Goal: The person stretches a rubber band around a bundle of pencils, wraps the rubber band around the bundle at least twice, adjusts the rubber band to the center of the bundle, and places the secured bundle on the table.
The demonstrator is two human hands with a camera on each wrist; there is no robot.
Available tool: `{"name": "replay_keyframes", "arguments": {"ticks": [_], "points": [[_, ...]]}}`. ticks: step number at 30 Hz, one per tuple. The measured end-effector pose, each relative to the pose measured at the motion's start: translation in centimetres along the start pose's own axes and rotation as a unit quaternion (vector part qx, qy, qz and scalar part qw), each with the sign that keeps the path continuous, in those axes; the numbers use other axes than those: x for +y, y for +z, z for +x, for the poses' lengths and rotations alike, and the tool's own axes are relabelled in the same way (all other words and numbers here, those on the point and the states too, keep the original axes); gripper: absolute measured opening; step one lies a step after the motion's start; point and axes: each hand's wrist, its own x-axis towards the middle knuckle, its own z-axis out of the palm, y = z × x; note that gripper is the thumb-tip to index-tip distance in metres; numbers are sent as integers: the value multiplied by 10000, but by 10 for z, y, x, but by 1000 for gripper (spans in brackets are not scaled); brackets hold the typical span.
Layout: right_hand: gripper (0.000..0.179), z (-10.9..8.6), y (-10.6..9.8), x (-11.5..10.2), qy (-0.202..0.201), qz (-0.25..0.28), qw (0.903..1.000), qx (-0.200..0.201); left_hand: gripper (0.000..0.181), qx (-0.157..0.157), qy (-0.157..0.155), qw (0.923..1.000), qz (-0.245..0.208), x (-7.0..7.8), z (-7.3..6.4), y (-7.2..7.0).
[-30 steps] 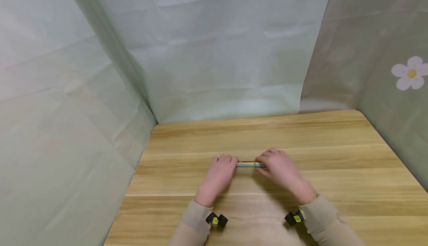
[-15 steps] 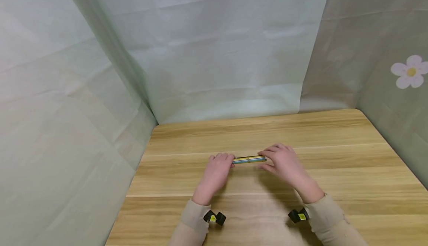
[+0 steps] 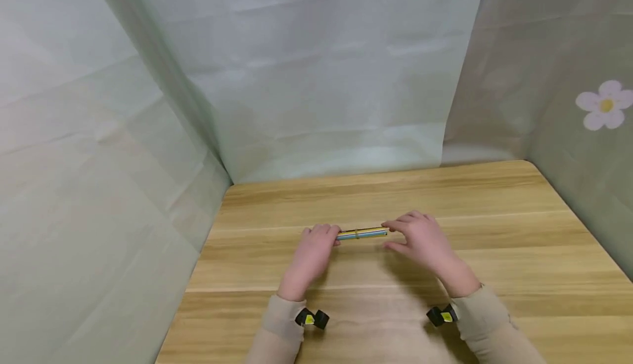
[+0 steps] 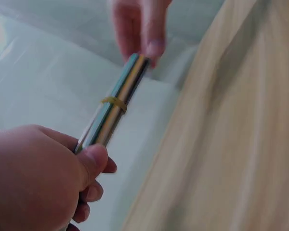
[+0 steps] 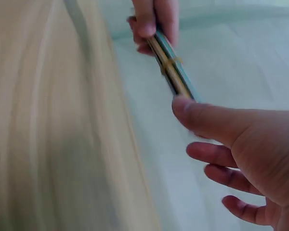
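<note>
A slim bundle of pencils (image 3: 370, 233) in blue, yellow, black and white is held above the wooden table. A yellow rubber band (image 4: 114, 103) goes round it near the middle of its visible length. My left hand (image 3: 312, 255) grips the bundle's left end, thumb on top, and covers that part. At the other end my right hand (image 3: 423, 247) has thumb and fingers spread apart. Its forefinger and thumb (image 5: 202, 118) stand by the pencil tips, its other fingers loosely bent. Whether a fingertip touches the bundle, I cannot tell.
The wood-grain table (image 3: 296, 204) reaches back to pale fabric walls (image 3: 321, 105) behind and at both sides. A printed flower (image 3: 605, 105) marks the right wall. A small black camera (image 3: 312, 318) sits at the left wrist, another camera (image 3: 442, 316) at the right.
The right hand has let go of the bundle, its fingers spreading and moving slightly right. My left hand has drawn the bundle left, so the rubber band and right end now show.
</note>
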Motion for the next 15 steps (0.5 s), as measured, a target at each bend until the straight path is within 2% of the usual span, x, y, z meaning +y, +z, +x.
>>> {"name": "replay_keyframes", "arguments": {"ticks": [3,5,7,10,15], "points": [[26,1,7,-5,-408,-248,9988,-96,16,-109,433,9986,272,5,-1,1],[22,1,14,-11,-657,-345,9972,-94,16,-140,683,9968,402,11,-1,2],[22,2,20,-16,-735,-351,9967,-36,15,-131,713,9960,528,15,-1,4],[24,3,24,-21,-596,-213,9980,86,15,-120,590,9965,576,17,-1,4],[32,5,23,-24,-526,227,9984,-8,17,-259,684,9971,198,18,-1,1]]}}
